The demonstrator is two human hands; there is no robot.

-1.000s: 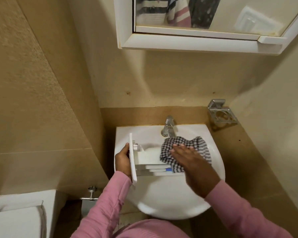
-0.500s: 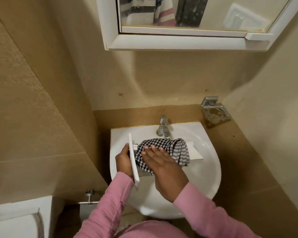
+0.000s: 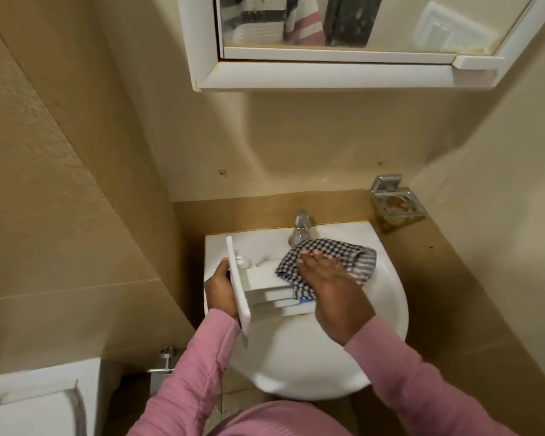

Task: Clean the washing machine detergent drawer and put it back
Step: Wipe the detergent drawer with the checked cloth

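P1: Right hand (image 3: 331,287) is sliding the checked cloth (image 3: 328,248) away from the front panel. Half a second ago it was sitting right up against that panel; now it is toward the drawer's far end, near the tap (image 3: 301,228). The camera is also tilting slightly.

P2: And the detergent drawer (image 3: 261,280) itself?

P1: It is staying put, held over the sink (image 3: 390,313) basin with its front panel at the left and its open side up. The left hand (image 3: 221,291) is gripping it from behind the panel, fingers wrapping the edge.

P2: Is the right hand clutching the cloth?

P1: No, it is pressing it down with flat, spread fingers. The palm is covering the drawer's far part.

P2: Which step, then?

P1: I'm judging it as the wiping stage, with cleaning under way. Refitting is not started, and no washing machine is showing.

P2: What is the next move calling for?

P1: Probably another pass back toward the panel, pushing cloth into the compartment corners while the left hand is bracing against the push. Whether residue is remaining, I cannot tell; the drawer's inside is blurring out.

P2: Counts?

P1: One drawer, one cloth, two hands, both in pink sleeves. One sink, one tap, one metal wall holder (image 3: 397,199), one mirror cabinet (image 3: 328,75), one toilet cistern (image 3: 38,401). Compartment count I'm skipping: part is hiding under the cloth.
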